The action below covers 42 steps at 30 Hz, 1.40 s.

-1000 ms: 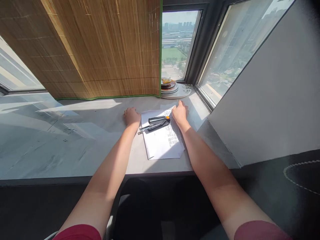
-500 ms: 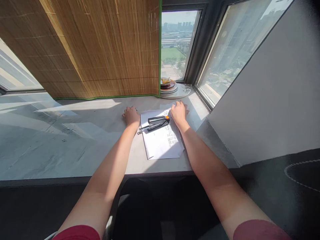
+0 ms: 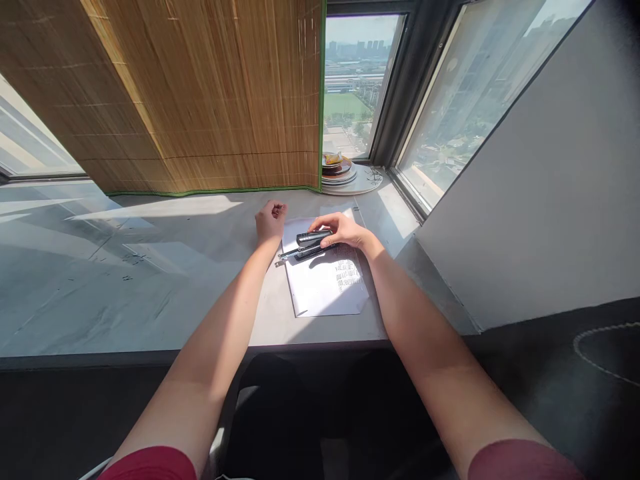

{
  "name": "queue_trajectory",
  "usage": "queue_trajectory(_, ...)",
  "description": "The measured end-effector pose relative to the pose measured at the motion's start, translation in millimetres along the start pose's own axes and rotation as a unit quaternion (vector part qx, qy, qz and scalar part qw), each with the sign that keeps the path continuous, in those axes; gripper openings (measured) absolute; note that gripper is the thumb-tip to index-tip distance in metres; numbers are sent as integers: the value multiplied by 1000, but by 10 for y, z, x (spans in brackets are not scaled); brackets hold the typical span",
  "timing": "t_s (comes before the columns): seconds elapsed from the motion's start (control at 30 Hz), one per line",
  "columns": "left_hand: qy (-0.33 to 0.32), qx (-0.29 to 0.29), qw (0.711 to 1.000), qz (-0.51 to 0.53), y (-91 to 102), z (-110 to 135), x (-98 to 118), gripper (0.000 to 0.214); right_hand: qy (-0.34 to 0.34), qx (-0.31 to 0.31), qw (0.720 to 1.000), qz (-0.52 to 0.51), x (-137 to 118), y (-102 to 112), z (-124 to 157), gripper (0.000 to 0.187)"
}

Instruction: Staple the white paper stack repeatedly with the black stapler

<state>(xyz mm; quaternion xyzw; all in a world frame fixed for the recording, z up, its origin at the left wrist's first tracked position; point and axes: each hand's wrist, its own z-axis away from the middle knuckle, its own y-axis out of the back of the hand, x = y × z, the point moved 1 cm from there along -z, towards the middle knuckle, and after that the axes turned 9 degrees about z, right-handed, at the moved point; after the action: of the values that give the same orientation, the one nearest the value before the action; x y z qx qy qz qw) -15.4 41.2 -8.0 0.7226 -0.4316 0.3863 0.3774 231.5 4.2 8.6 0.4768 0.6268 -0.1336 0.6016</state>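
Note:
A white printed sheet of paper (image 3: 325, 283) lies on the pale marble sill (image 3: 150, 267). On its upper part rests a black stapler-like tool (image 3: 306, 244), swung apart at its hinge. My right hand (image 3: 345, 232) is over the tool's right end with fingers curled on it. My left hand (image 3: 271, 222) rests at the paper's top left corner, fingers curled into a loose fist, with nothing visible in it.
A bamboo blind (image 3: 200, 100) hangs behind the sill. A stack of plates (image 3: 345, 177) sits in the window corner at the back right. A grey wall panel (image 3: 540, 200) stands to the right. The sill's dark front edge (image 3: 200, 357) runs below my forearms.
My right hand moved left from the paper's top right corner onto the tool and now covers its orange end. My left hand lifted slightly and curled its fingers.

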Motion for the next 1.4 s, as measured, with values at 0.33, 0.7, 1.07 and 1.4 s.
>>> queue_trajectory(0.33,63,-11,961,267,-23,-37,-68,36,-10,278,957,-87,117,-3,-59,55)
queue_trajectory(0.7,86,-14,959,271,-76,-4,-28,30,-37,351,930,-106,314,25,-134,51)
queue_trajectory(1.07,61,8,959,276,1,-25,-33,36,-62,309,944,-95,290,-27,-125,53)
queue_trajectory(1.4,-10,-56,979,197,-94,-34,-153,29,-79,287,950,-97,255,-40,-147,49)
